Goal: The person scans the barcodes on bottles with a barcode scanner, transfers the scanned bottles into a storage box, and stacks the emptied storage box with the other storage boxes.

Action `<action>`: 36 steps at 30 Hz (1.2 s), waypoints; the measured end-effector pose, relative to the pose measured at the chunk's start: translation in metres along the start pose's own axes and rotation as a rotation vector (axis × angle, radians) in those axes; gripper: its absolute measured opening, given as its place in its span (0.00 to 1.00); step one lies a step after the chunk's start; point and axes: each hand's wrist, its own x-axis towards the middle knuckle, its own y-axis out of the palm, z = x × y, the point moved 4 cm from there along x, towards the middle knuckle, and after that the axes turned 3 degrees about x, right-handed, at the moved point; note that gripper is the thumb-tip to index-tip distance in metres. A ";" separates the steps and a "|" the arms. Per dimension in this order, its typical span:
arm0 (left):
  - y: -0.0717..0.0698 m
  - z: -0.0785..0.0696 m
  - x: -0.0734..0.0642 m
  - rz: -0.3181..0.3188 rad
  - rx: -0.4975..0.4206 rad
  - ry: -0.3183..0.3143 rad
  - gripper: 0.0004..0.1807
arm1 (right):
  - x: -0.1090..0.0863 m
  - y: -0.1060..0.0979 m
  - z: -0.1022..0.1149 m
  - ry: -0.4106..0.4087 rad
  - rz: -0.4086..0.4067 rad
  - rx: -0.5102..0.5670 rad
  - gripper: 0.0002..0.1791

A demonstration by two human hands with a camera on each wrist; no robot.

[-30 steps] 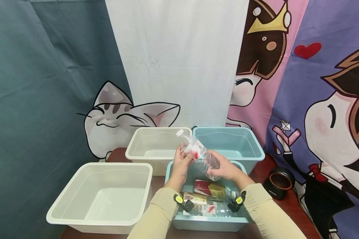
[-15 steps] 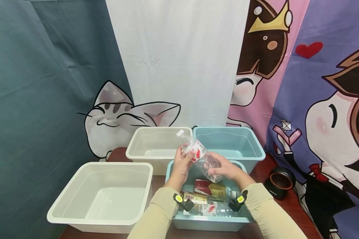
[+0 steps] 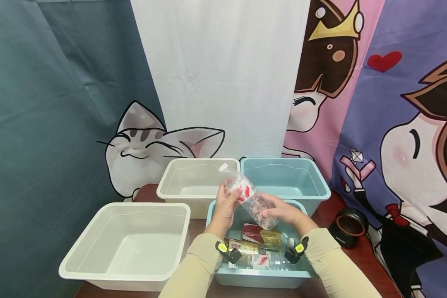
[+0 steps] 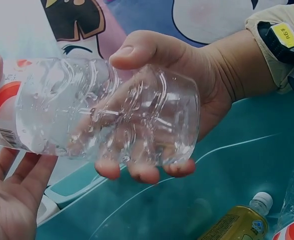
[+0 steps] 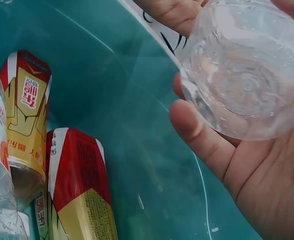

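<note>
A clear plastic bottle (image 3: 261,210) with a white cap and a red-and-white label is held tilted above the front blue bin (image 3: 275,278). My left hand (image 3: 225,205) grips it at the label, thumb on the near side. Around the lower part curls my right hand (image 3: 283,213); its fingers show through the plastic in the left wrist view. The right wrist view looks at the bottle's round base (image 5: 247,85). Inside the front bin lie a red-and-gold bottle (image 3: 271,238), a yellow-labelled drink package (image 3: 246,247) and another clear bottle (image 3: 277,261).
A large white bin (image 3: 123,281) stands at the left. Behind the front bin are a smaller white bin (image 3: 193,198) and a second blue bin (image 3: 287,198). A black round device (image 3: 348,227) sits on the red-brown table (image 3: 372,265) at the right. A printed curtain hangs behind.
The bottle's base has moved slightly down and right, and the bottle looks straighter and less crumpled. My right hand has shifted slightly with it; the left hand stays nearly in place.
</note>
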 end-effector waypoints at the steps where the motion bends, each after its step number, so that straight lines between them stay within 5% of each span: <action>1: 0.000 0.000 0.000 -0.002 0.005 0.007 0.34 | 0.000 0.000 0.000 0.013 0.003 -0.002 0.42; 6: -0.003 -0.001 0.000 -0.040 0.049 0.029 0.35 | 0.000 0.001 -0.001 0.050 0.005 -0.008 0.41; 14: -0.005 0.001 0.001 -0.078 0.262 -0.006 0.34 | 0.002 0.000 -0.002 0.062 -0.045 -0.022 0.36; 24: 0.012 -0.032 -0.021 -0.109 0.431 0.058 0.32 | 0.003 0.004 -0.006 0.062 0.002 -0.042 0.33; 36: -0.003 0.000 0.000 -0.108 0.471 0.044 0.34 | 0.006 0.012 -0.011 0.164 -0.011 -0.173 0.41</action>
